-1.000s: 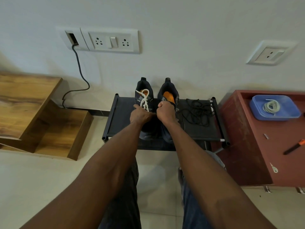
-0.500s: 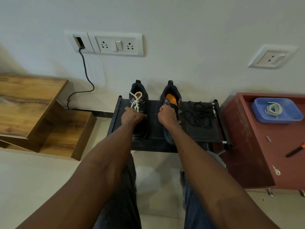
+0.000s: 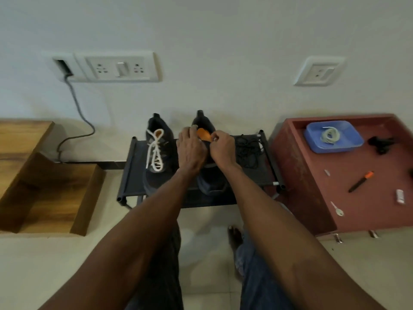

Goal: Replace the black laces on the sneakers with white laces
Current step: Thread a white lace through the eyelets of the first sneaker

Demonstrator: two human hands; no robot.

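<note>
With the left sneaker (image 3: pixel 156 153) already relaced in white on the rack (image 3: pixel 263 175), the left hand (image 3: pixel 191 151) rests on the laceless right sneaker (image 3: pixel 210 175) while the right hand (image 3: pixel 221 146) pinches its collar, the pulled black laces (image 3: pixel 249 151) heaped just right, and the second white lace (image 3: pixel 330 135) waiting in the blue tray (image 3: pixel 348 139) on the red tabletop (image 3: pixel 357 198).

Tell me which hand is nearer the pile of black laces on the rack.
Right. The right hand is at the unlaced sneaker, just beside the black laces. The left hand lies on that sneaker's far side, farther from them.
</note>
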